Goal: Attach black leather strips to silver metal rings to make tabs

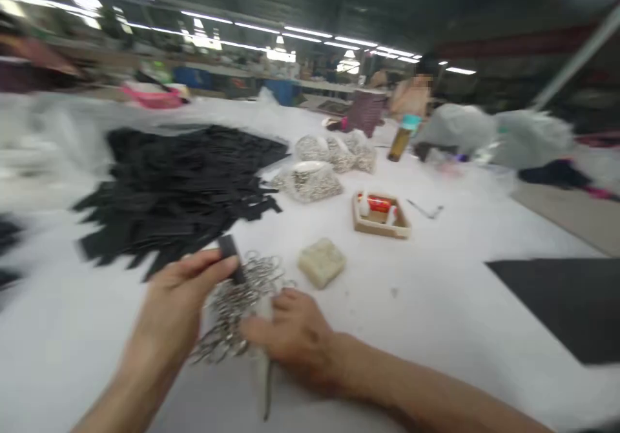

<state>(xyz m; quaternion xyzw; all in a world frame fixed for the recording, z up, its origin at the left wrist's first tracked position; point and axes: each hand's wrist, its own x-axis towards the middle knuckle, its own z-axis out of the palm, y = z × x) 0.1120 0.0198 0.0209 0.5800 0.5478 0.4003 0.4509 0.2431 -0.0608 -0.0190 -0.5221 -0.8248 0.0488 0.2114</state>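
My left hand [181, 297] pinches a short black strap piece [230, 255] between thumb and fingers, holding it above a heap of metal rings [245, 297] on the white table. My right hand [290, 329] rests with fingers curled on the right side of that heap, touching the rings. Whether it grips one is blurred. A large pile of black strap pieces [179, 187] lies just beyond my left hand.
A pale block [321, 262] sits right of the rings. Behind it are a small cardboard tray [381, 216] with small items, clear bags of metal parts [314, 178], and a bottle [403, 137]. A dark sheet [566, 304] lies at right. A person [414, 94] stands far back.
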